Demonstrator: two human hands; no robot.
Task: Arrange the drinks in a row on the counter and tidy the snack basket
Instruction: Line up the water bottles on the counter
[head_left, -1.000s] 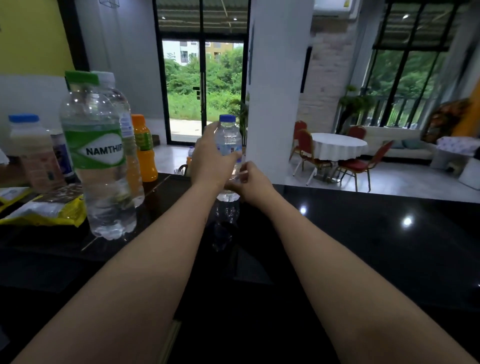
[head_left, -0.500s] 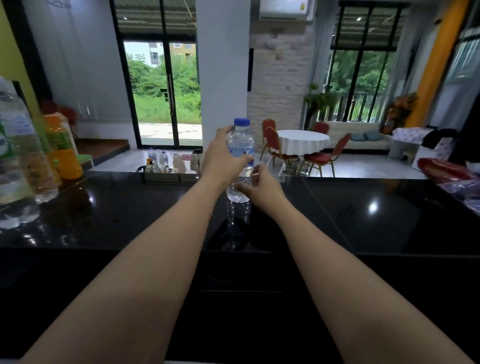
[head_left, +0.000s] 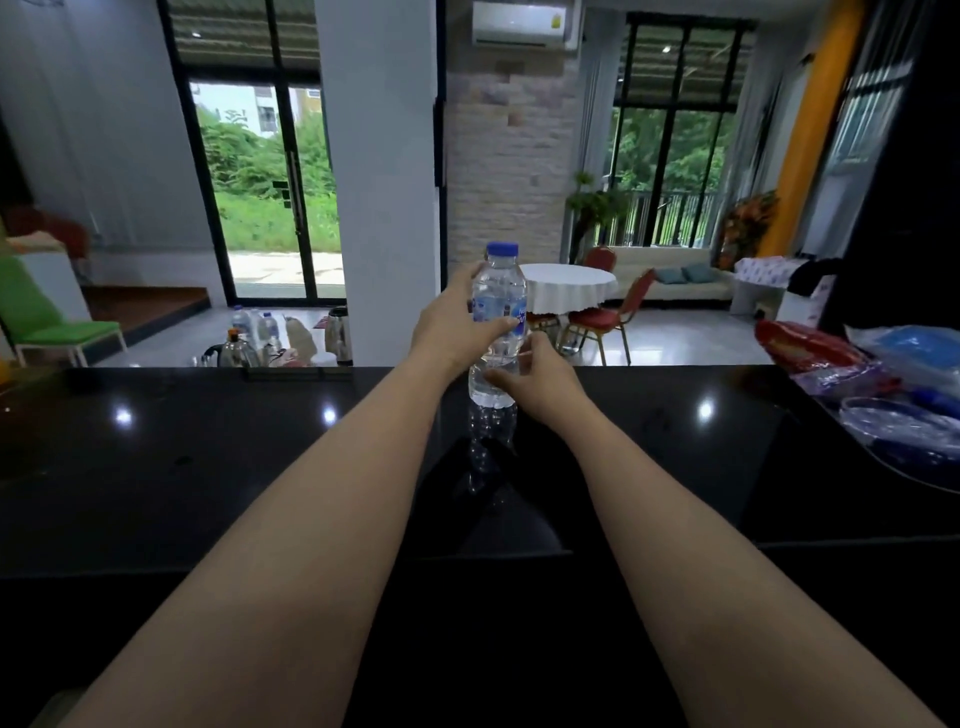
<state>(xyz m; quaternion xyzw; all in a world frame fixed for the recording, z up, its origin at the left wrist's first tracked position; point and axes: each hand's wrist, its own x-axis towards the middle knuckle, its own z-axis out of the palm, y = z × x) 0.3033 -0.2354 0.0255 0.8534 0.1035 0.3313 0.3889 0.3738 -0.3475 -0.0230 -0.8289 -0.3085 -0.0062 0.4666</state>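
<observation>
A small clear water bottle (head_left: 497, 291) with a blue cap and blue label stands upright on the glossy black counter (head_left: 208, 457), near its far edge at the middle. My left hand (head_left: 452, 325) grips the bottle's middle from the left, thumb across the label. My right hand (head_left: 537, 382) holds the bottle's lower part from the right, fingers curled against it. The other drinks and the snack basket are out of view.
Red and blue plastic snack packets (head_left: 883, 384) lie heaped at the counter's right end. Beyond the counter's far edge, lower down, stand bottles and a kettle (head_left: 337, 335). A white pillar (head_left: 382, 182) rises behind the bottle.
The view has swung right: the large bottles and orange drink at the left have left the frame, and the packets at the right came in. Both hands stay on the small bottle.
</observation>
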